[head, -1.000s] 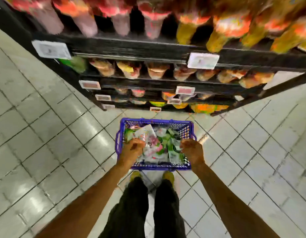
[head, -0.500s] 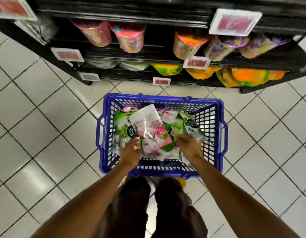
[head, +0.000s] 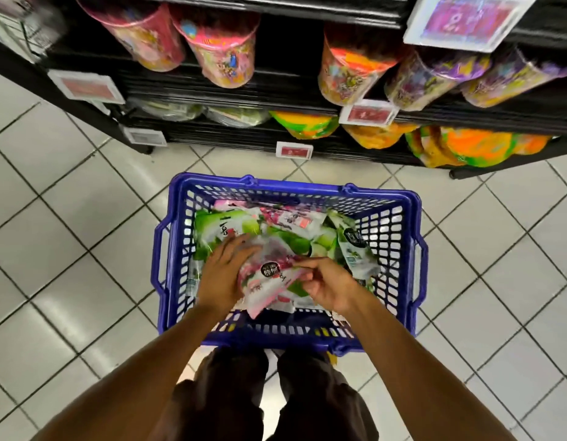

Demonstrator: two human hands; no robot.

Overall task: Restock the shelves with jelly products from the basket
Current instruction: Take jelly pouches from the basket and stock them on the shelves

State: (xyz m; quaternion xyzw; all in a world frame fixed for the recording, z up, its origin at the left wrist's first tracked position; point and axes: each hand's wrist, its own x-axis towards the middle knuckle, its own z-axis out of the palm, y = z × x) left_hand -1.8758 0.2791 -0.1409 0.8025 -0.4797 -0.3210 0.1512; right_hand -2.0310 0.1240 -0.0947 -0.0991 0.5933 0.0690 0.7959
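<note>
A blue plastic basket (head: 412, 237) stands on the tiled floor in front of my feet, holding several green and pink jelly pouches (head: 311, 240). Both my hands are inside it, on one pink-and-white jelly pouch (head: 269, 275) lying on top of the pile. My left hand (head: 221, 275) lies flat over the pouch's left side, fingers spread. My right hand (head: 326, 284) pinches the pouch's right edge between thumb and fingers. The black shelves (head: 276, 100) rise just beyond the basket.
The shelves carry pink, orange and purple tubs (head: 221, 55) on one level and yellow, orange and green bags (head: 479, 148) on the lowest. Red price tags (head: 368, 114) hang from the shelf edges. White floor tiles (head: 69, 218) lie on both sides of the basket.
My head has dropped lower and closer, so the basket looks larger. The pink pouch my left hand held up now lies lower on the pile, and my right hand has taken its edge.
</note>
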